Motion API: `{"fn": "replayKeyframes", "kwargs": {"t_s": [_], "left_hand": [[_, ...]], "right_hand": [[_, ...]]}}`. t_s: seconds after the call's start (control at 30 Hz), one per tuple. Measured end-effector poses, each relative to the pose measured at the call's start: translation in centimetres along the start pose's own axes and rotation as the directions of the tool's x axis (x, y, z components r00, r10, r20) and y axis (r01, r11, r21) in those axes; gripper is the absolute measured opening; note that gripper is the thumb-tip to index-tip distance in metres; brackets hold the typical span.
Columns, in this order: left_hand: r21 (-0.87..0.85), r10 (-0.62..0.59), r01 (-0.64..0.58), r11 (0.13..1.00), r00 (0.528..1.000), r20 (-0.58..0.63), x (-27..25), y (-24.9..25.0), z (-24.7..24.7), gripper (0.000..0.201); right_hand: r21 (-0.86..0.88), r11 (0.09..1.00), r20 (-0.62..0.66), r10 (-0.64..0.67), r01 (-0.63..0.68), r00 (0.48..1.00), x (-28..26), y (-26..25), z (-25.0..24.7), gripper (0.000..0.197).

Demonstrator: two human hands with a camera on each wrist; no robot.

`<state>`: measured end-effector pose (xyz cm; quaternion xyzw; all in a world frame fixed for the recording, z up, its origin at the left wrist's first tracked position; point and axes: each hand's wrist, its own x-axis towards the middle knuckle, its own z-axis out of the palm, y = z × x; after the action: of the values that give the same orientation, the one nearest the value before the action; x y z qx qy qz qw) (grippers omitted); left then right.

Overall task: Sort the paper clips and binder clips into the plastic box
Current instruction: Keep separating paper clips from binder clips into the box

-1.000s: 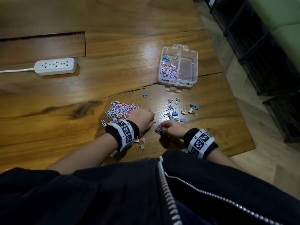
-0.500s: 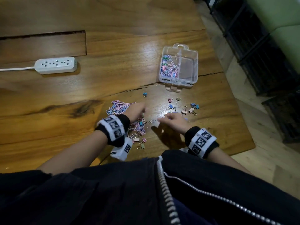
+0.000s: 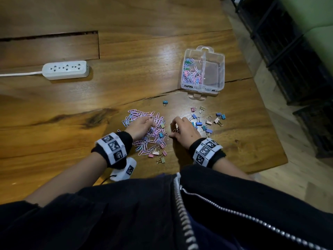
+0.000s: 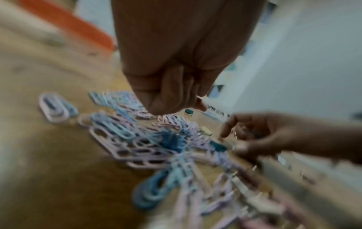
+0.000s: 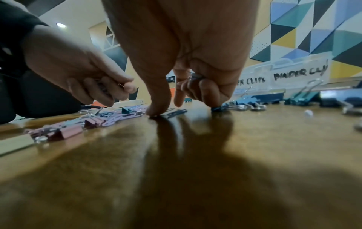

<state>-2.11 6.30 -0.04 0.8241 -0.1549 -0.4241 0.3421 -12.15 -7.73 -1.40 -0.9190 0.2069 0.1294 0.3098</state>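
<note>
Since a second ago the left hand (image 3: 142,128) has gone from a fist at the near edge of the pile to reaching forward over the paper clips (image 3: 144,121), and the right hand (image 3: 183,130) slid up and a bit right toward the binder clips (image 3: 207,121). Left fingers are curled down, and the right wrist cam shows a bunch of clips gripped in them. Right hand has thumb and forefinger poking down at the table (image 3: 126,42) by a lone clip, other fingers curled round something metallic, can't tell what. The box (image 3: 203,69) sits forward and to the right of both hands, well apart from them, long axis running away from the person. The right hand is the nearer one, so I'd guess it has the easier drop. It's clear plastic with two compartments: the left one, marked for paper clips, has a layer of pink, blue and green clips, and the right one, marked for binder clips, looks empty. Binder clips are scattered just right of the right hand, with a few more mixed into the near side of the pile
</note>
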Motion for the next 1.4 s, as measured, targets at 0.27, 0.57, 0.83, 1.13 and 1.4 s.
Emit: {"fn": "replayKeyframes", "kwargs": {"t_s": [0.27,0.57,0.83,1.13,1.4], "left_hand": [[0.685,0.166,-0.093,0.722,0.985,-0.041,0.7,-1.6,1.8,0.073],[0.737,0.236,-0.195,0.647,0.970,0.050,0.5,-0.5,3.9,0.036],[0.487,0.200,-0.221,0.845,0.975,0.096,0.3,-0.2,3.1,0.030],[-0.677,0.085,0.073,0.732,0.977,0.197,0.9,0.0,1.2,0.023],[-0.750,-0.028,0.176,0.637,0.978,0.205,1.3,0.6,1.2,0.030]], "right_hand": [[-0.064,0.997,0.051,-0.031,0.034,0.998,-0.5,0.9,0.4,0.023],[-0.004,0.998,0.082,-0.054,0.055,0.995,-1.4,1.4,-0.3,0.018],[0.058,0.992,0.039,0.113,-0.115,0.993,-0.8,1.7,-0.5,0.018],[0.346,0.927,-0.022,0.163,-0.146,0.986,-1.5,3.2,-1.7,0.007],[0.922,0.228,0.282,0.161,-0.314,0.946,-1.0,2.7,-4.3,0.025]]}}
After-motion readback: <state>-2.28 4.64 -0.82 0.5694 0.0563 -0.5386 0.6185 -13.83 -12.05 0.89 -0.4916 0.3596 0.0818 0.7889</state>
